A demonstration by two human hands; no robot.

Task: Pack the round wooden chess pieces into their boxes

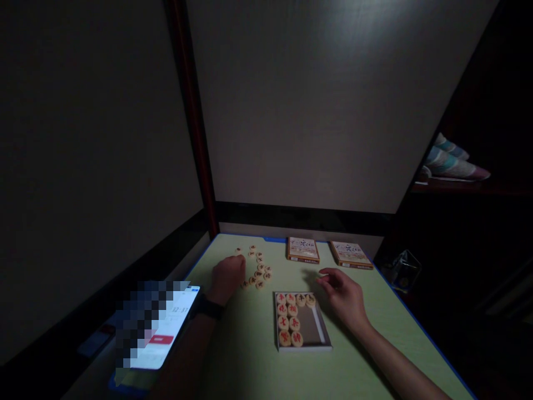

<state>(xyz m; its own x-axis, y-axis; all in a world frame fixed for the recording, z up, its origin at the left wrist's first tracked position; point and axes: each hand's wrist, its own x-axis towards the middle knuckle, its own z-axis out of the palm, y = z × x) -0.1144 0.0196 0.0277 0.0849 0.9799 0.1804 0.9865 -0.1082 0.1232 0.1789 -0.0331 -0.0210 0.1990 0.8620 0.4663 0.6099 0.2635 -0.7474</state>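
Observation:
My left hand (pixel 227 278) is closed, its fingertips turned down beside the loose Chinese chess pieces (pixel 261 268). What it holds, if anything, is hidden. On the table's right side, my right hand (pixel 343 294) hovers near the top right corner of a shallow box (pixel 310 322), thumb and index finger brought together. A small pale spot shows at those fingertips, too dim to name. In the box, round wooden pieces with red characters (pixel 283 323) fill two columns at the left. Two pieces with dark characters (pixel 305 299) lie at its top right.
Two flat printed boxes (pixel 303 250) (pixel 351 254) lie at the back of the green table (pixel 250 344). A lit phone (pixel 166 333) stands tilted at the left, beside my left forearm. Walls rise behind and left. A clear wrapped packet (pixel 403 270) is past the right edge.

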